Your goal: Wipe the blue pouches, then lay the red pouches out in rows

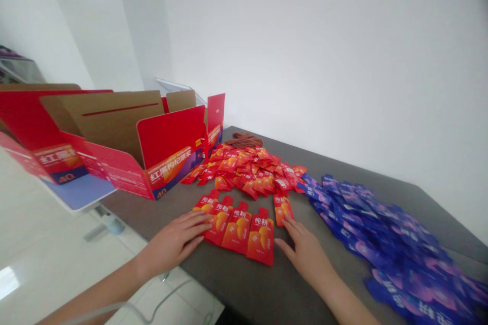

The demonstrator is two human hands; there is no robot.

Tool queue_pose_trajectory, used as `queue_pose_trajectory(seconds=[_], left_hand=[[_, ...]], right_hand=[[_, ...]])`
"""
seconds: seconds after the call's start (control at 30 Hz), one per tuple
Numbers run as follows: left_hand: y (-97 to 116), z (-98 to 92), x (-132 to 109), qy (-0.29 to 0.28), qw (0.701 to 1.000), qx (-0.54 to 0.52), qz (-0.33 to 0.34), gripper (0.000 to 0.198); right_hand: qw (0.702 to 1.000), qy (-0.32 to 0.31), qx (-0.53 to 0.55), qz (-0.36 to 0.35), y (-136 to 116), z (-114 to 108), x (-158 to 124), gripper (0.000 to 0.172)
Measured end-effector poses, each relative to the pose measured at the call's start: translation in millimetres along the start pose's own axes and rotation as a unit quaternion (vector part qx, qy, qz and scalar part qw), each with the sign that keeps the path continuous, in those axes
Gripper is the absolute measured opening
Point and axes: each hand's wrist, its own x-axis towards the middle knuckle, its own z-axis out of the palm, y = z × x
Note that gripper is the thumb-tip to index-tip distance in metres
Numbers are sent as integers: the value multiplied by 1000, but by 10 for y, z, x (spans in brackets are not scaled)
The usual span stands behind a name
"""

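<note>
Several red pouches (237, 231) with orange fruit print lie side by side in a slightly overlapping row on the dark table. My left hand (181, 237) rests at the row's left end, its fingers stretched out on the leftmost pouch and the thumb apart. To the right of the row, a single red pouch (281, 208) lies a little farther back. The fingertips of my right hand (305, 251) touch that pouch's lower edge; its thumb is spread away toward the row. Behind them is a loose heap of red pouches (244, 167).
A large pile of blue-purple pouches (381, 228) covers the table's right side. Open red cardboard boxes (173, 150) with brown insides stand at the left, partly over a blue-white surface (80, 190). A brown cloth-like item (244, 140) lies behind the red heap, near the white wall.
</note>
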Motion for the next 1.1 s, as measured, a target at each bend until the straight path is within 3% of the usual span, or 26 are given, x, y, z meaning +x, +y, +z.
queue_pose_trajectory(seconds=[0.13, 0.27, 0.5, 0.6, 0.77, 0.93, 1.1], left_hand=[[-7, 4, 5, 0, 1000, -3, 0, 32], [-10, -2, 14, 2, 1000, -3, 5, 32], [6, -12, 21, 11, 1000, 2, 9, 31], [12, -24, 20, 20, 1000, 3, 7, 32], [22, -32, 4, 45, 999, 23, -9, 39], [13, -13, -36, 78, 996, 28, -14, 38], [-8, 8, -51, 91, 995, 28, -7, 34]], right_hand=[[999, -14, -29, 0, -27, 13, -483, 59], [996, -40, -70, -26, -150, 70, -751, 62], [996, -43, -74, -10, -386, 48, -771, 61], [999, -4, -49, 2, -343, 1, -722, 60], [992, 121, 9, 16, -7, -179, -257, 44], [989, 147, 0, 25, 257, -272, 603, 35], [992, 128, -7, -1, 207, -127, 1179, 35]])
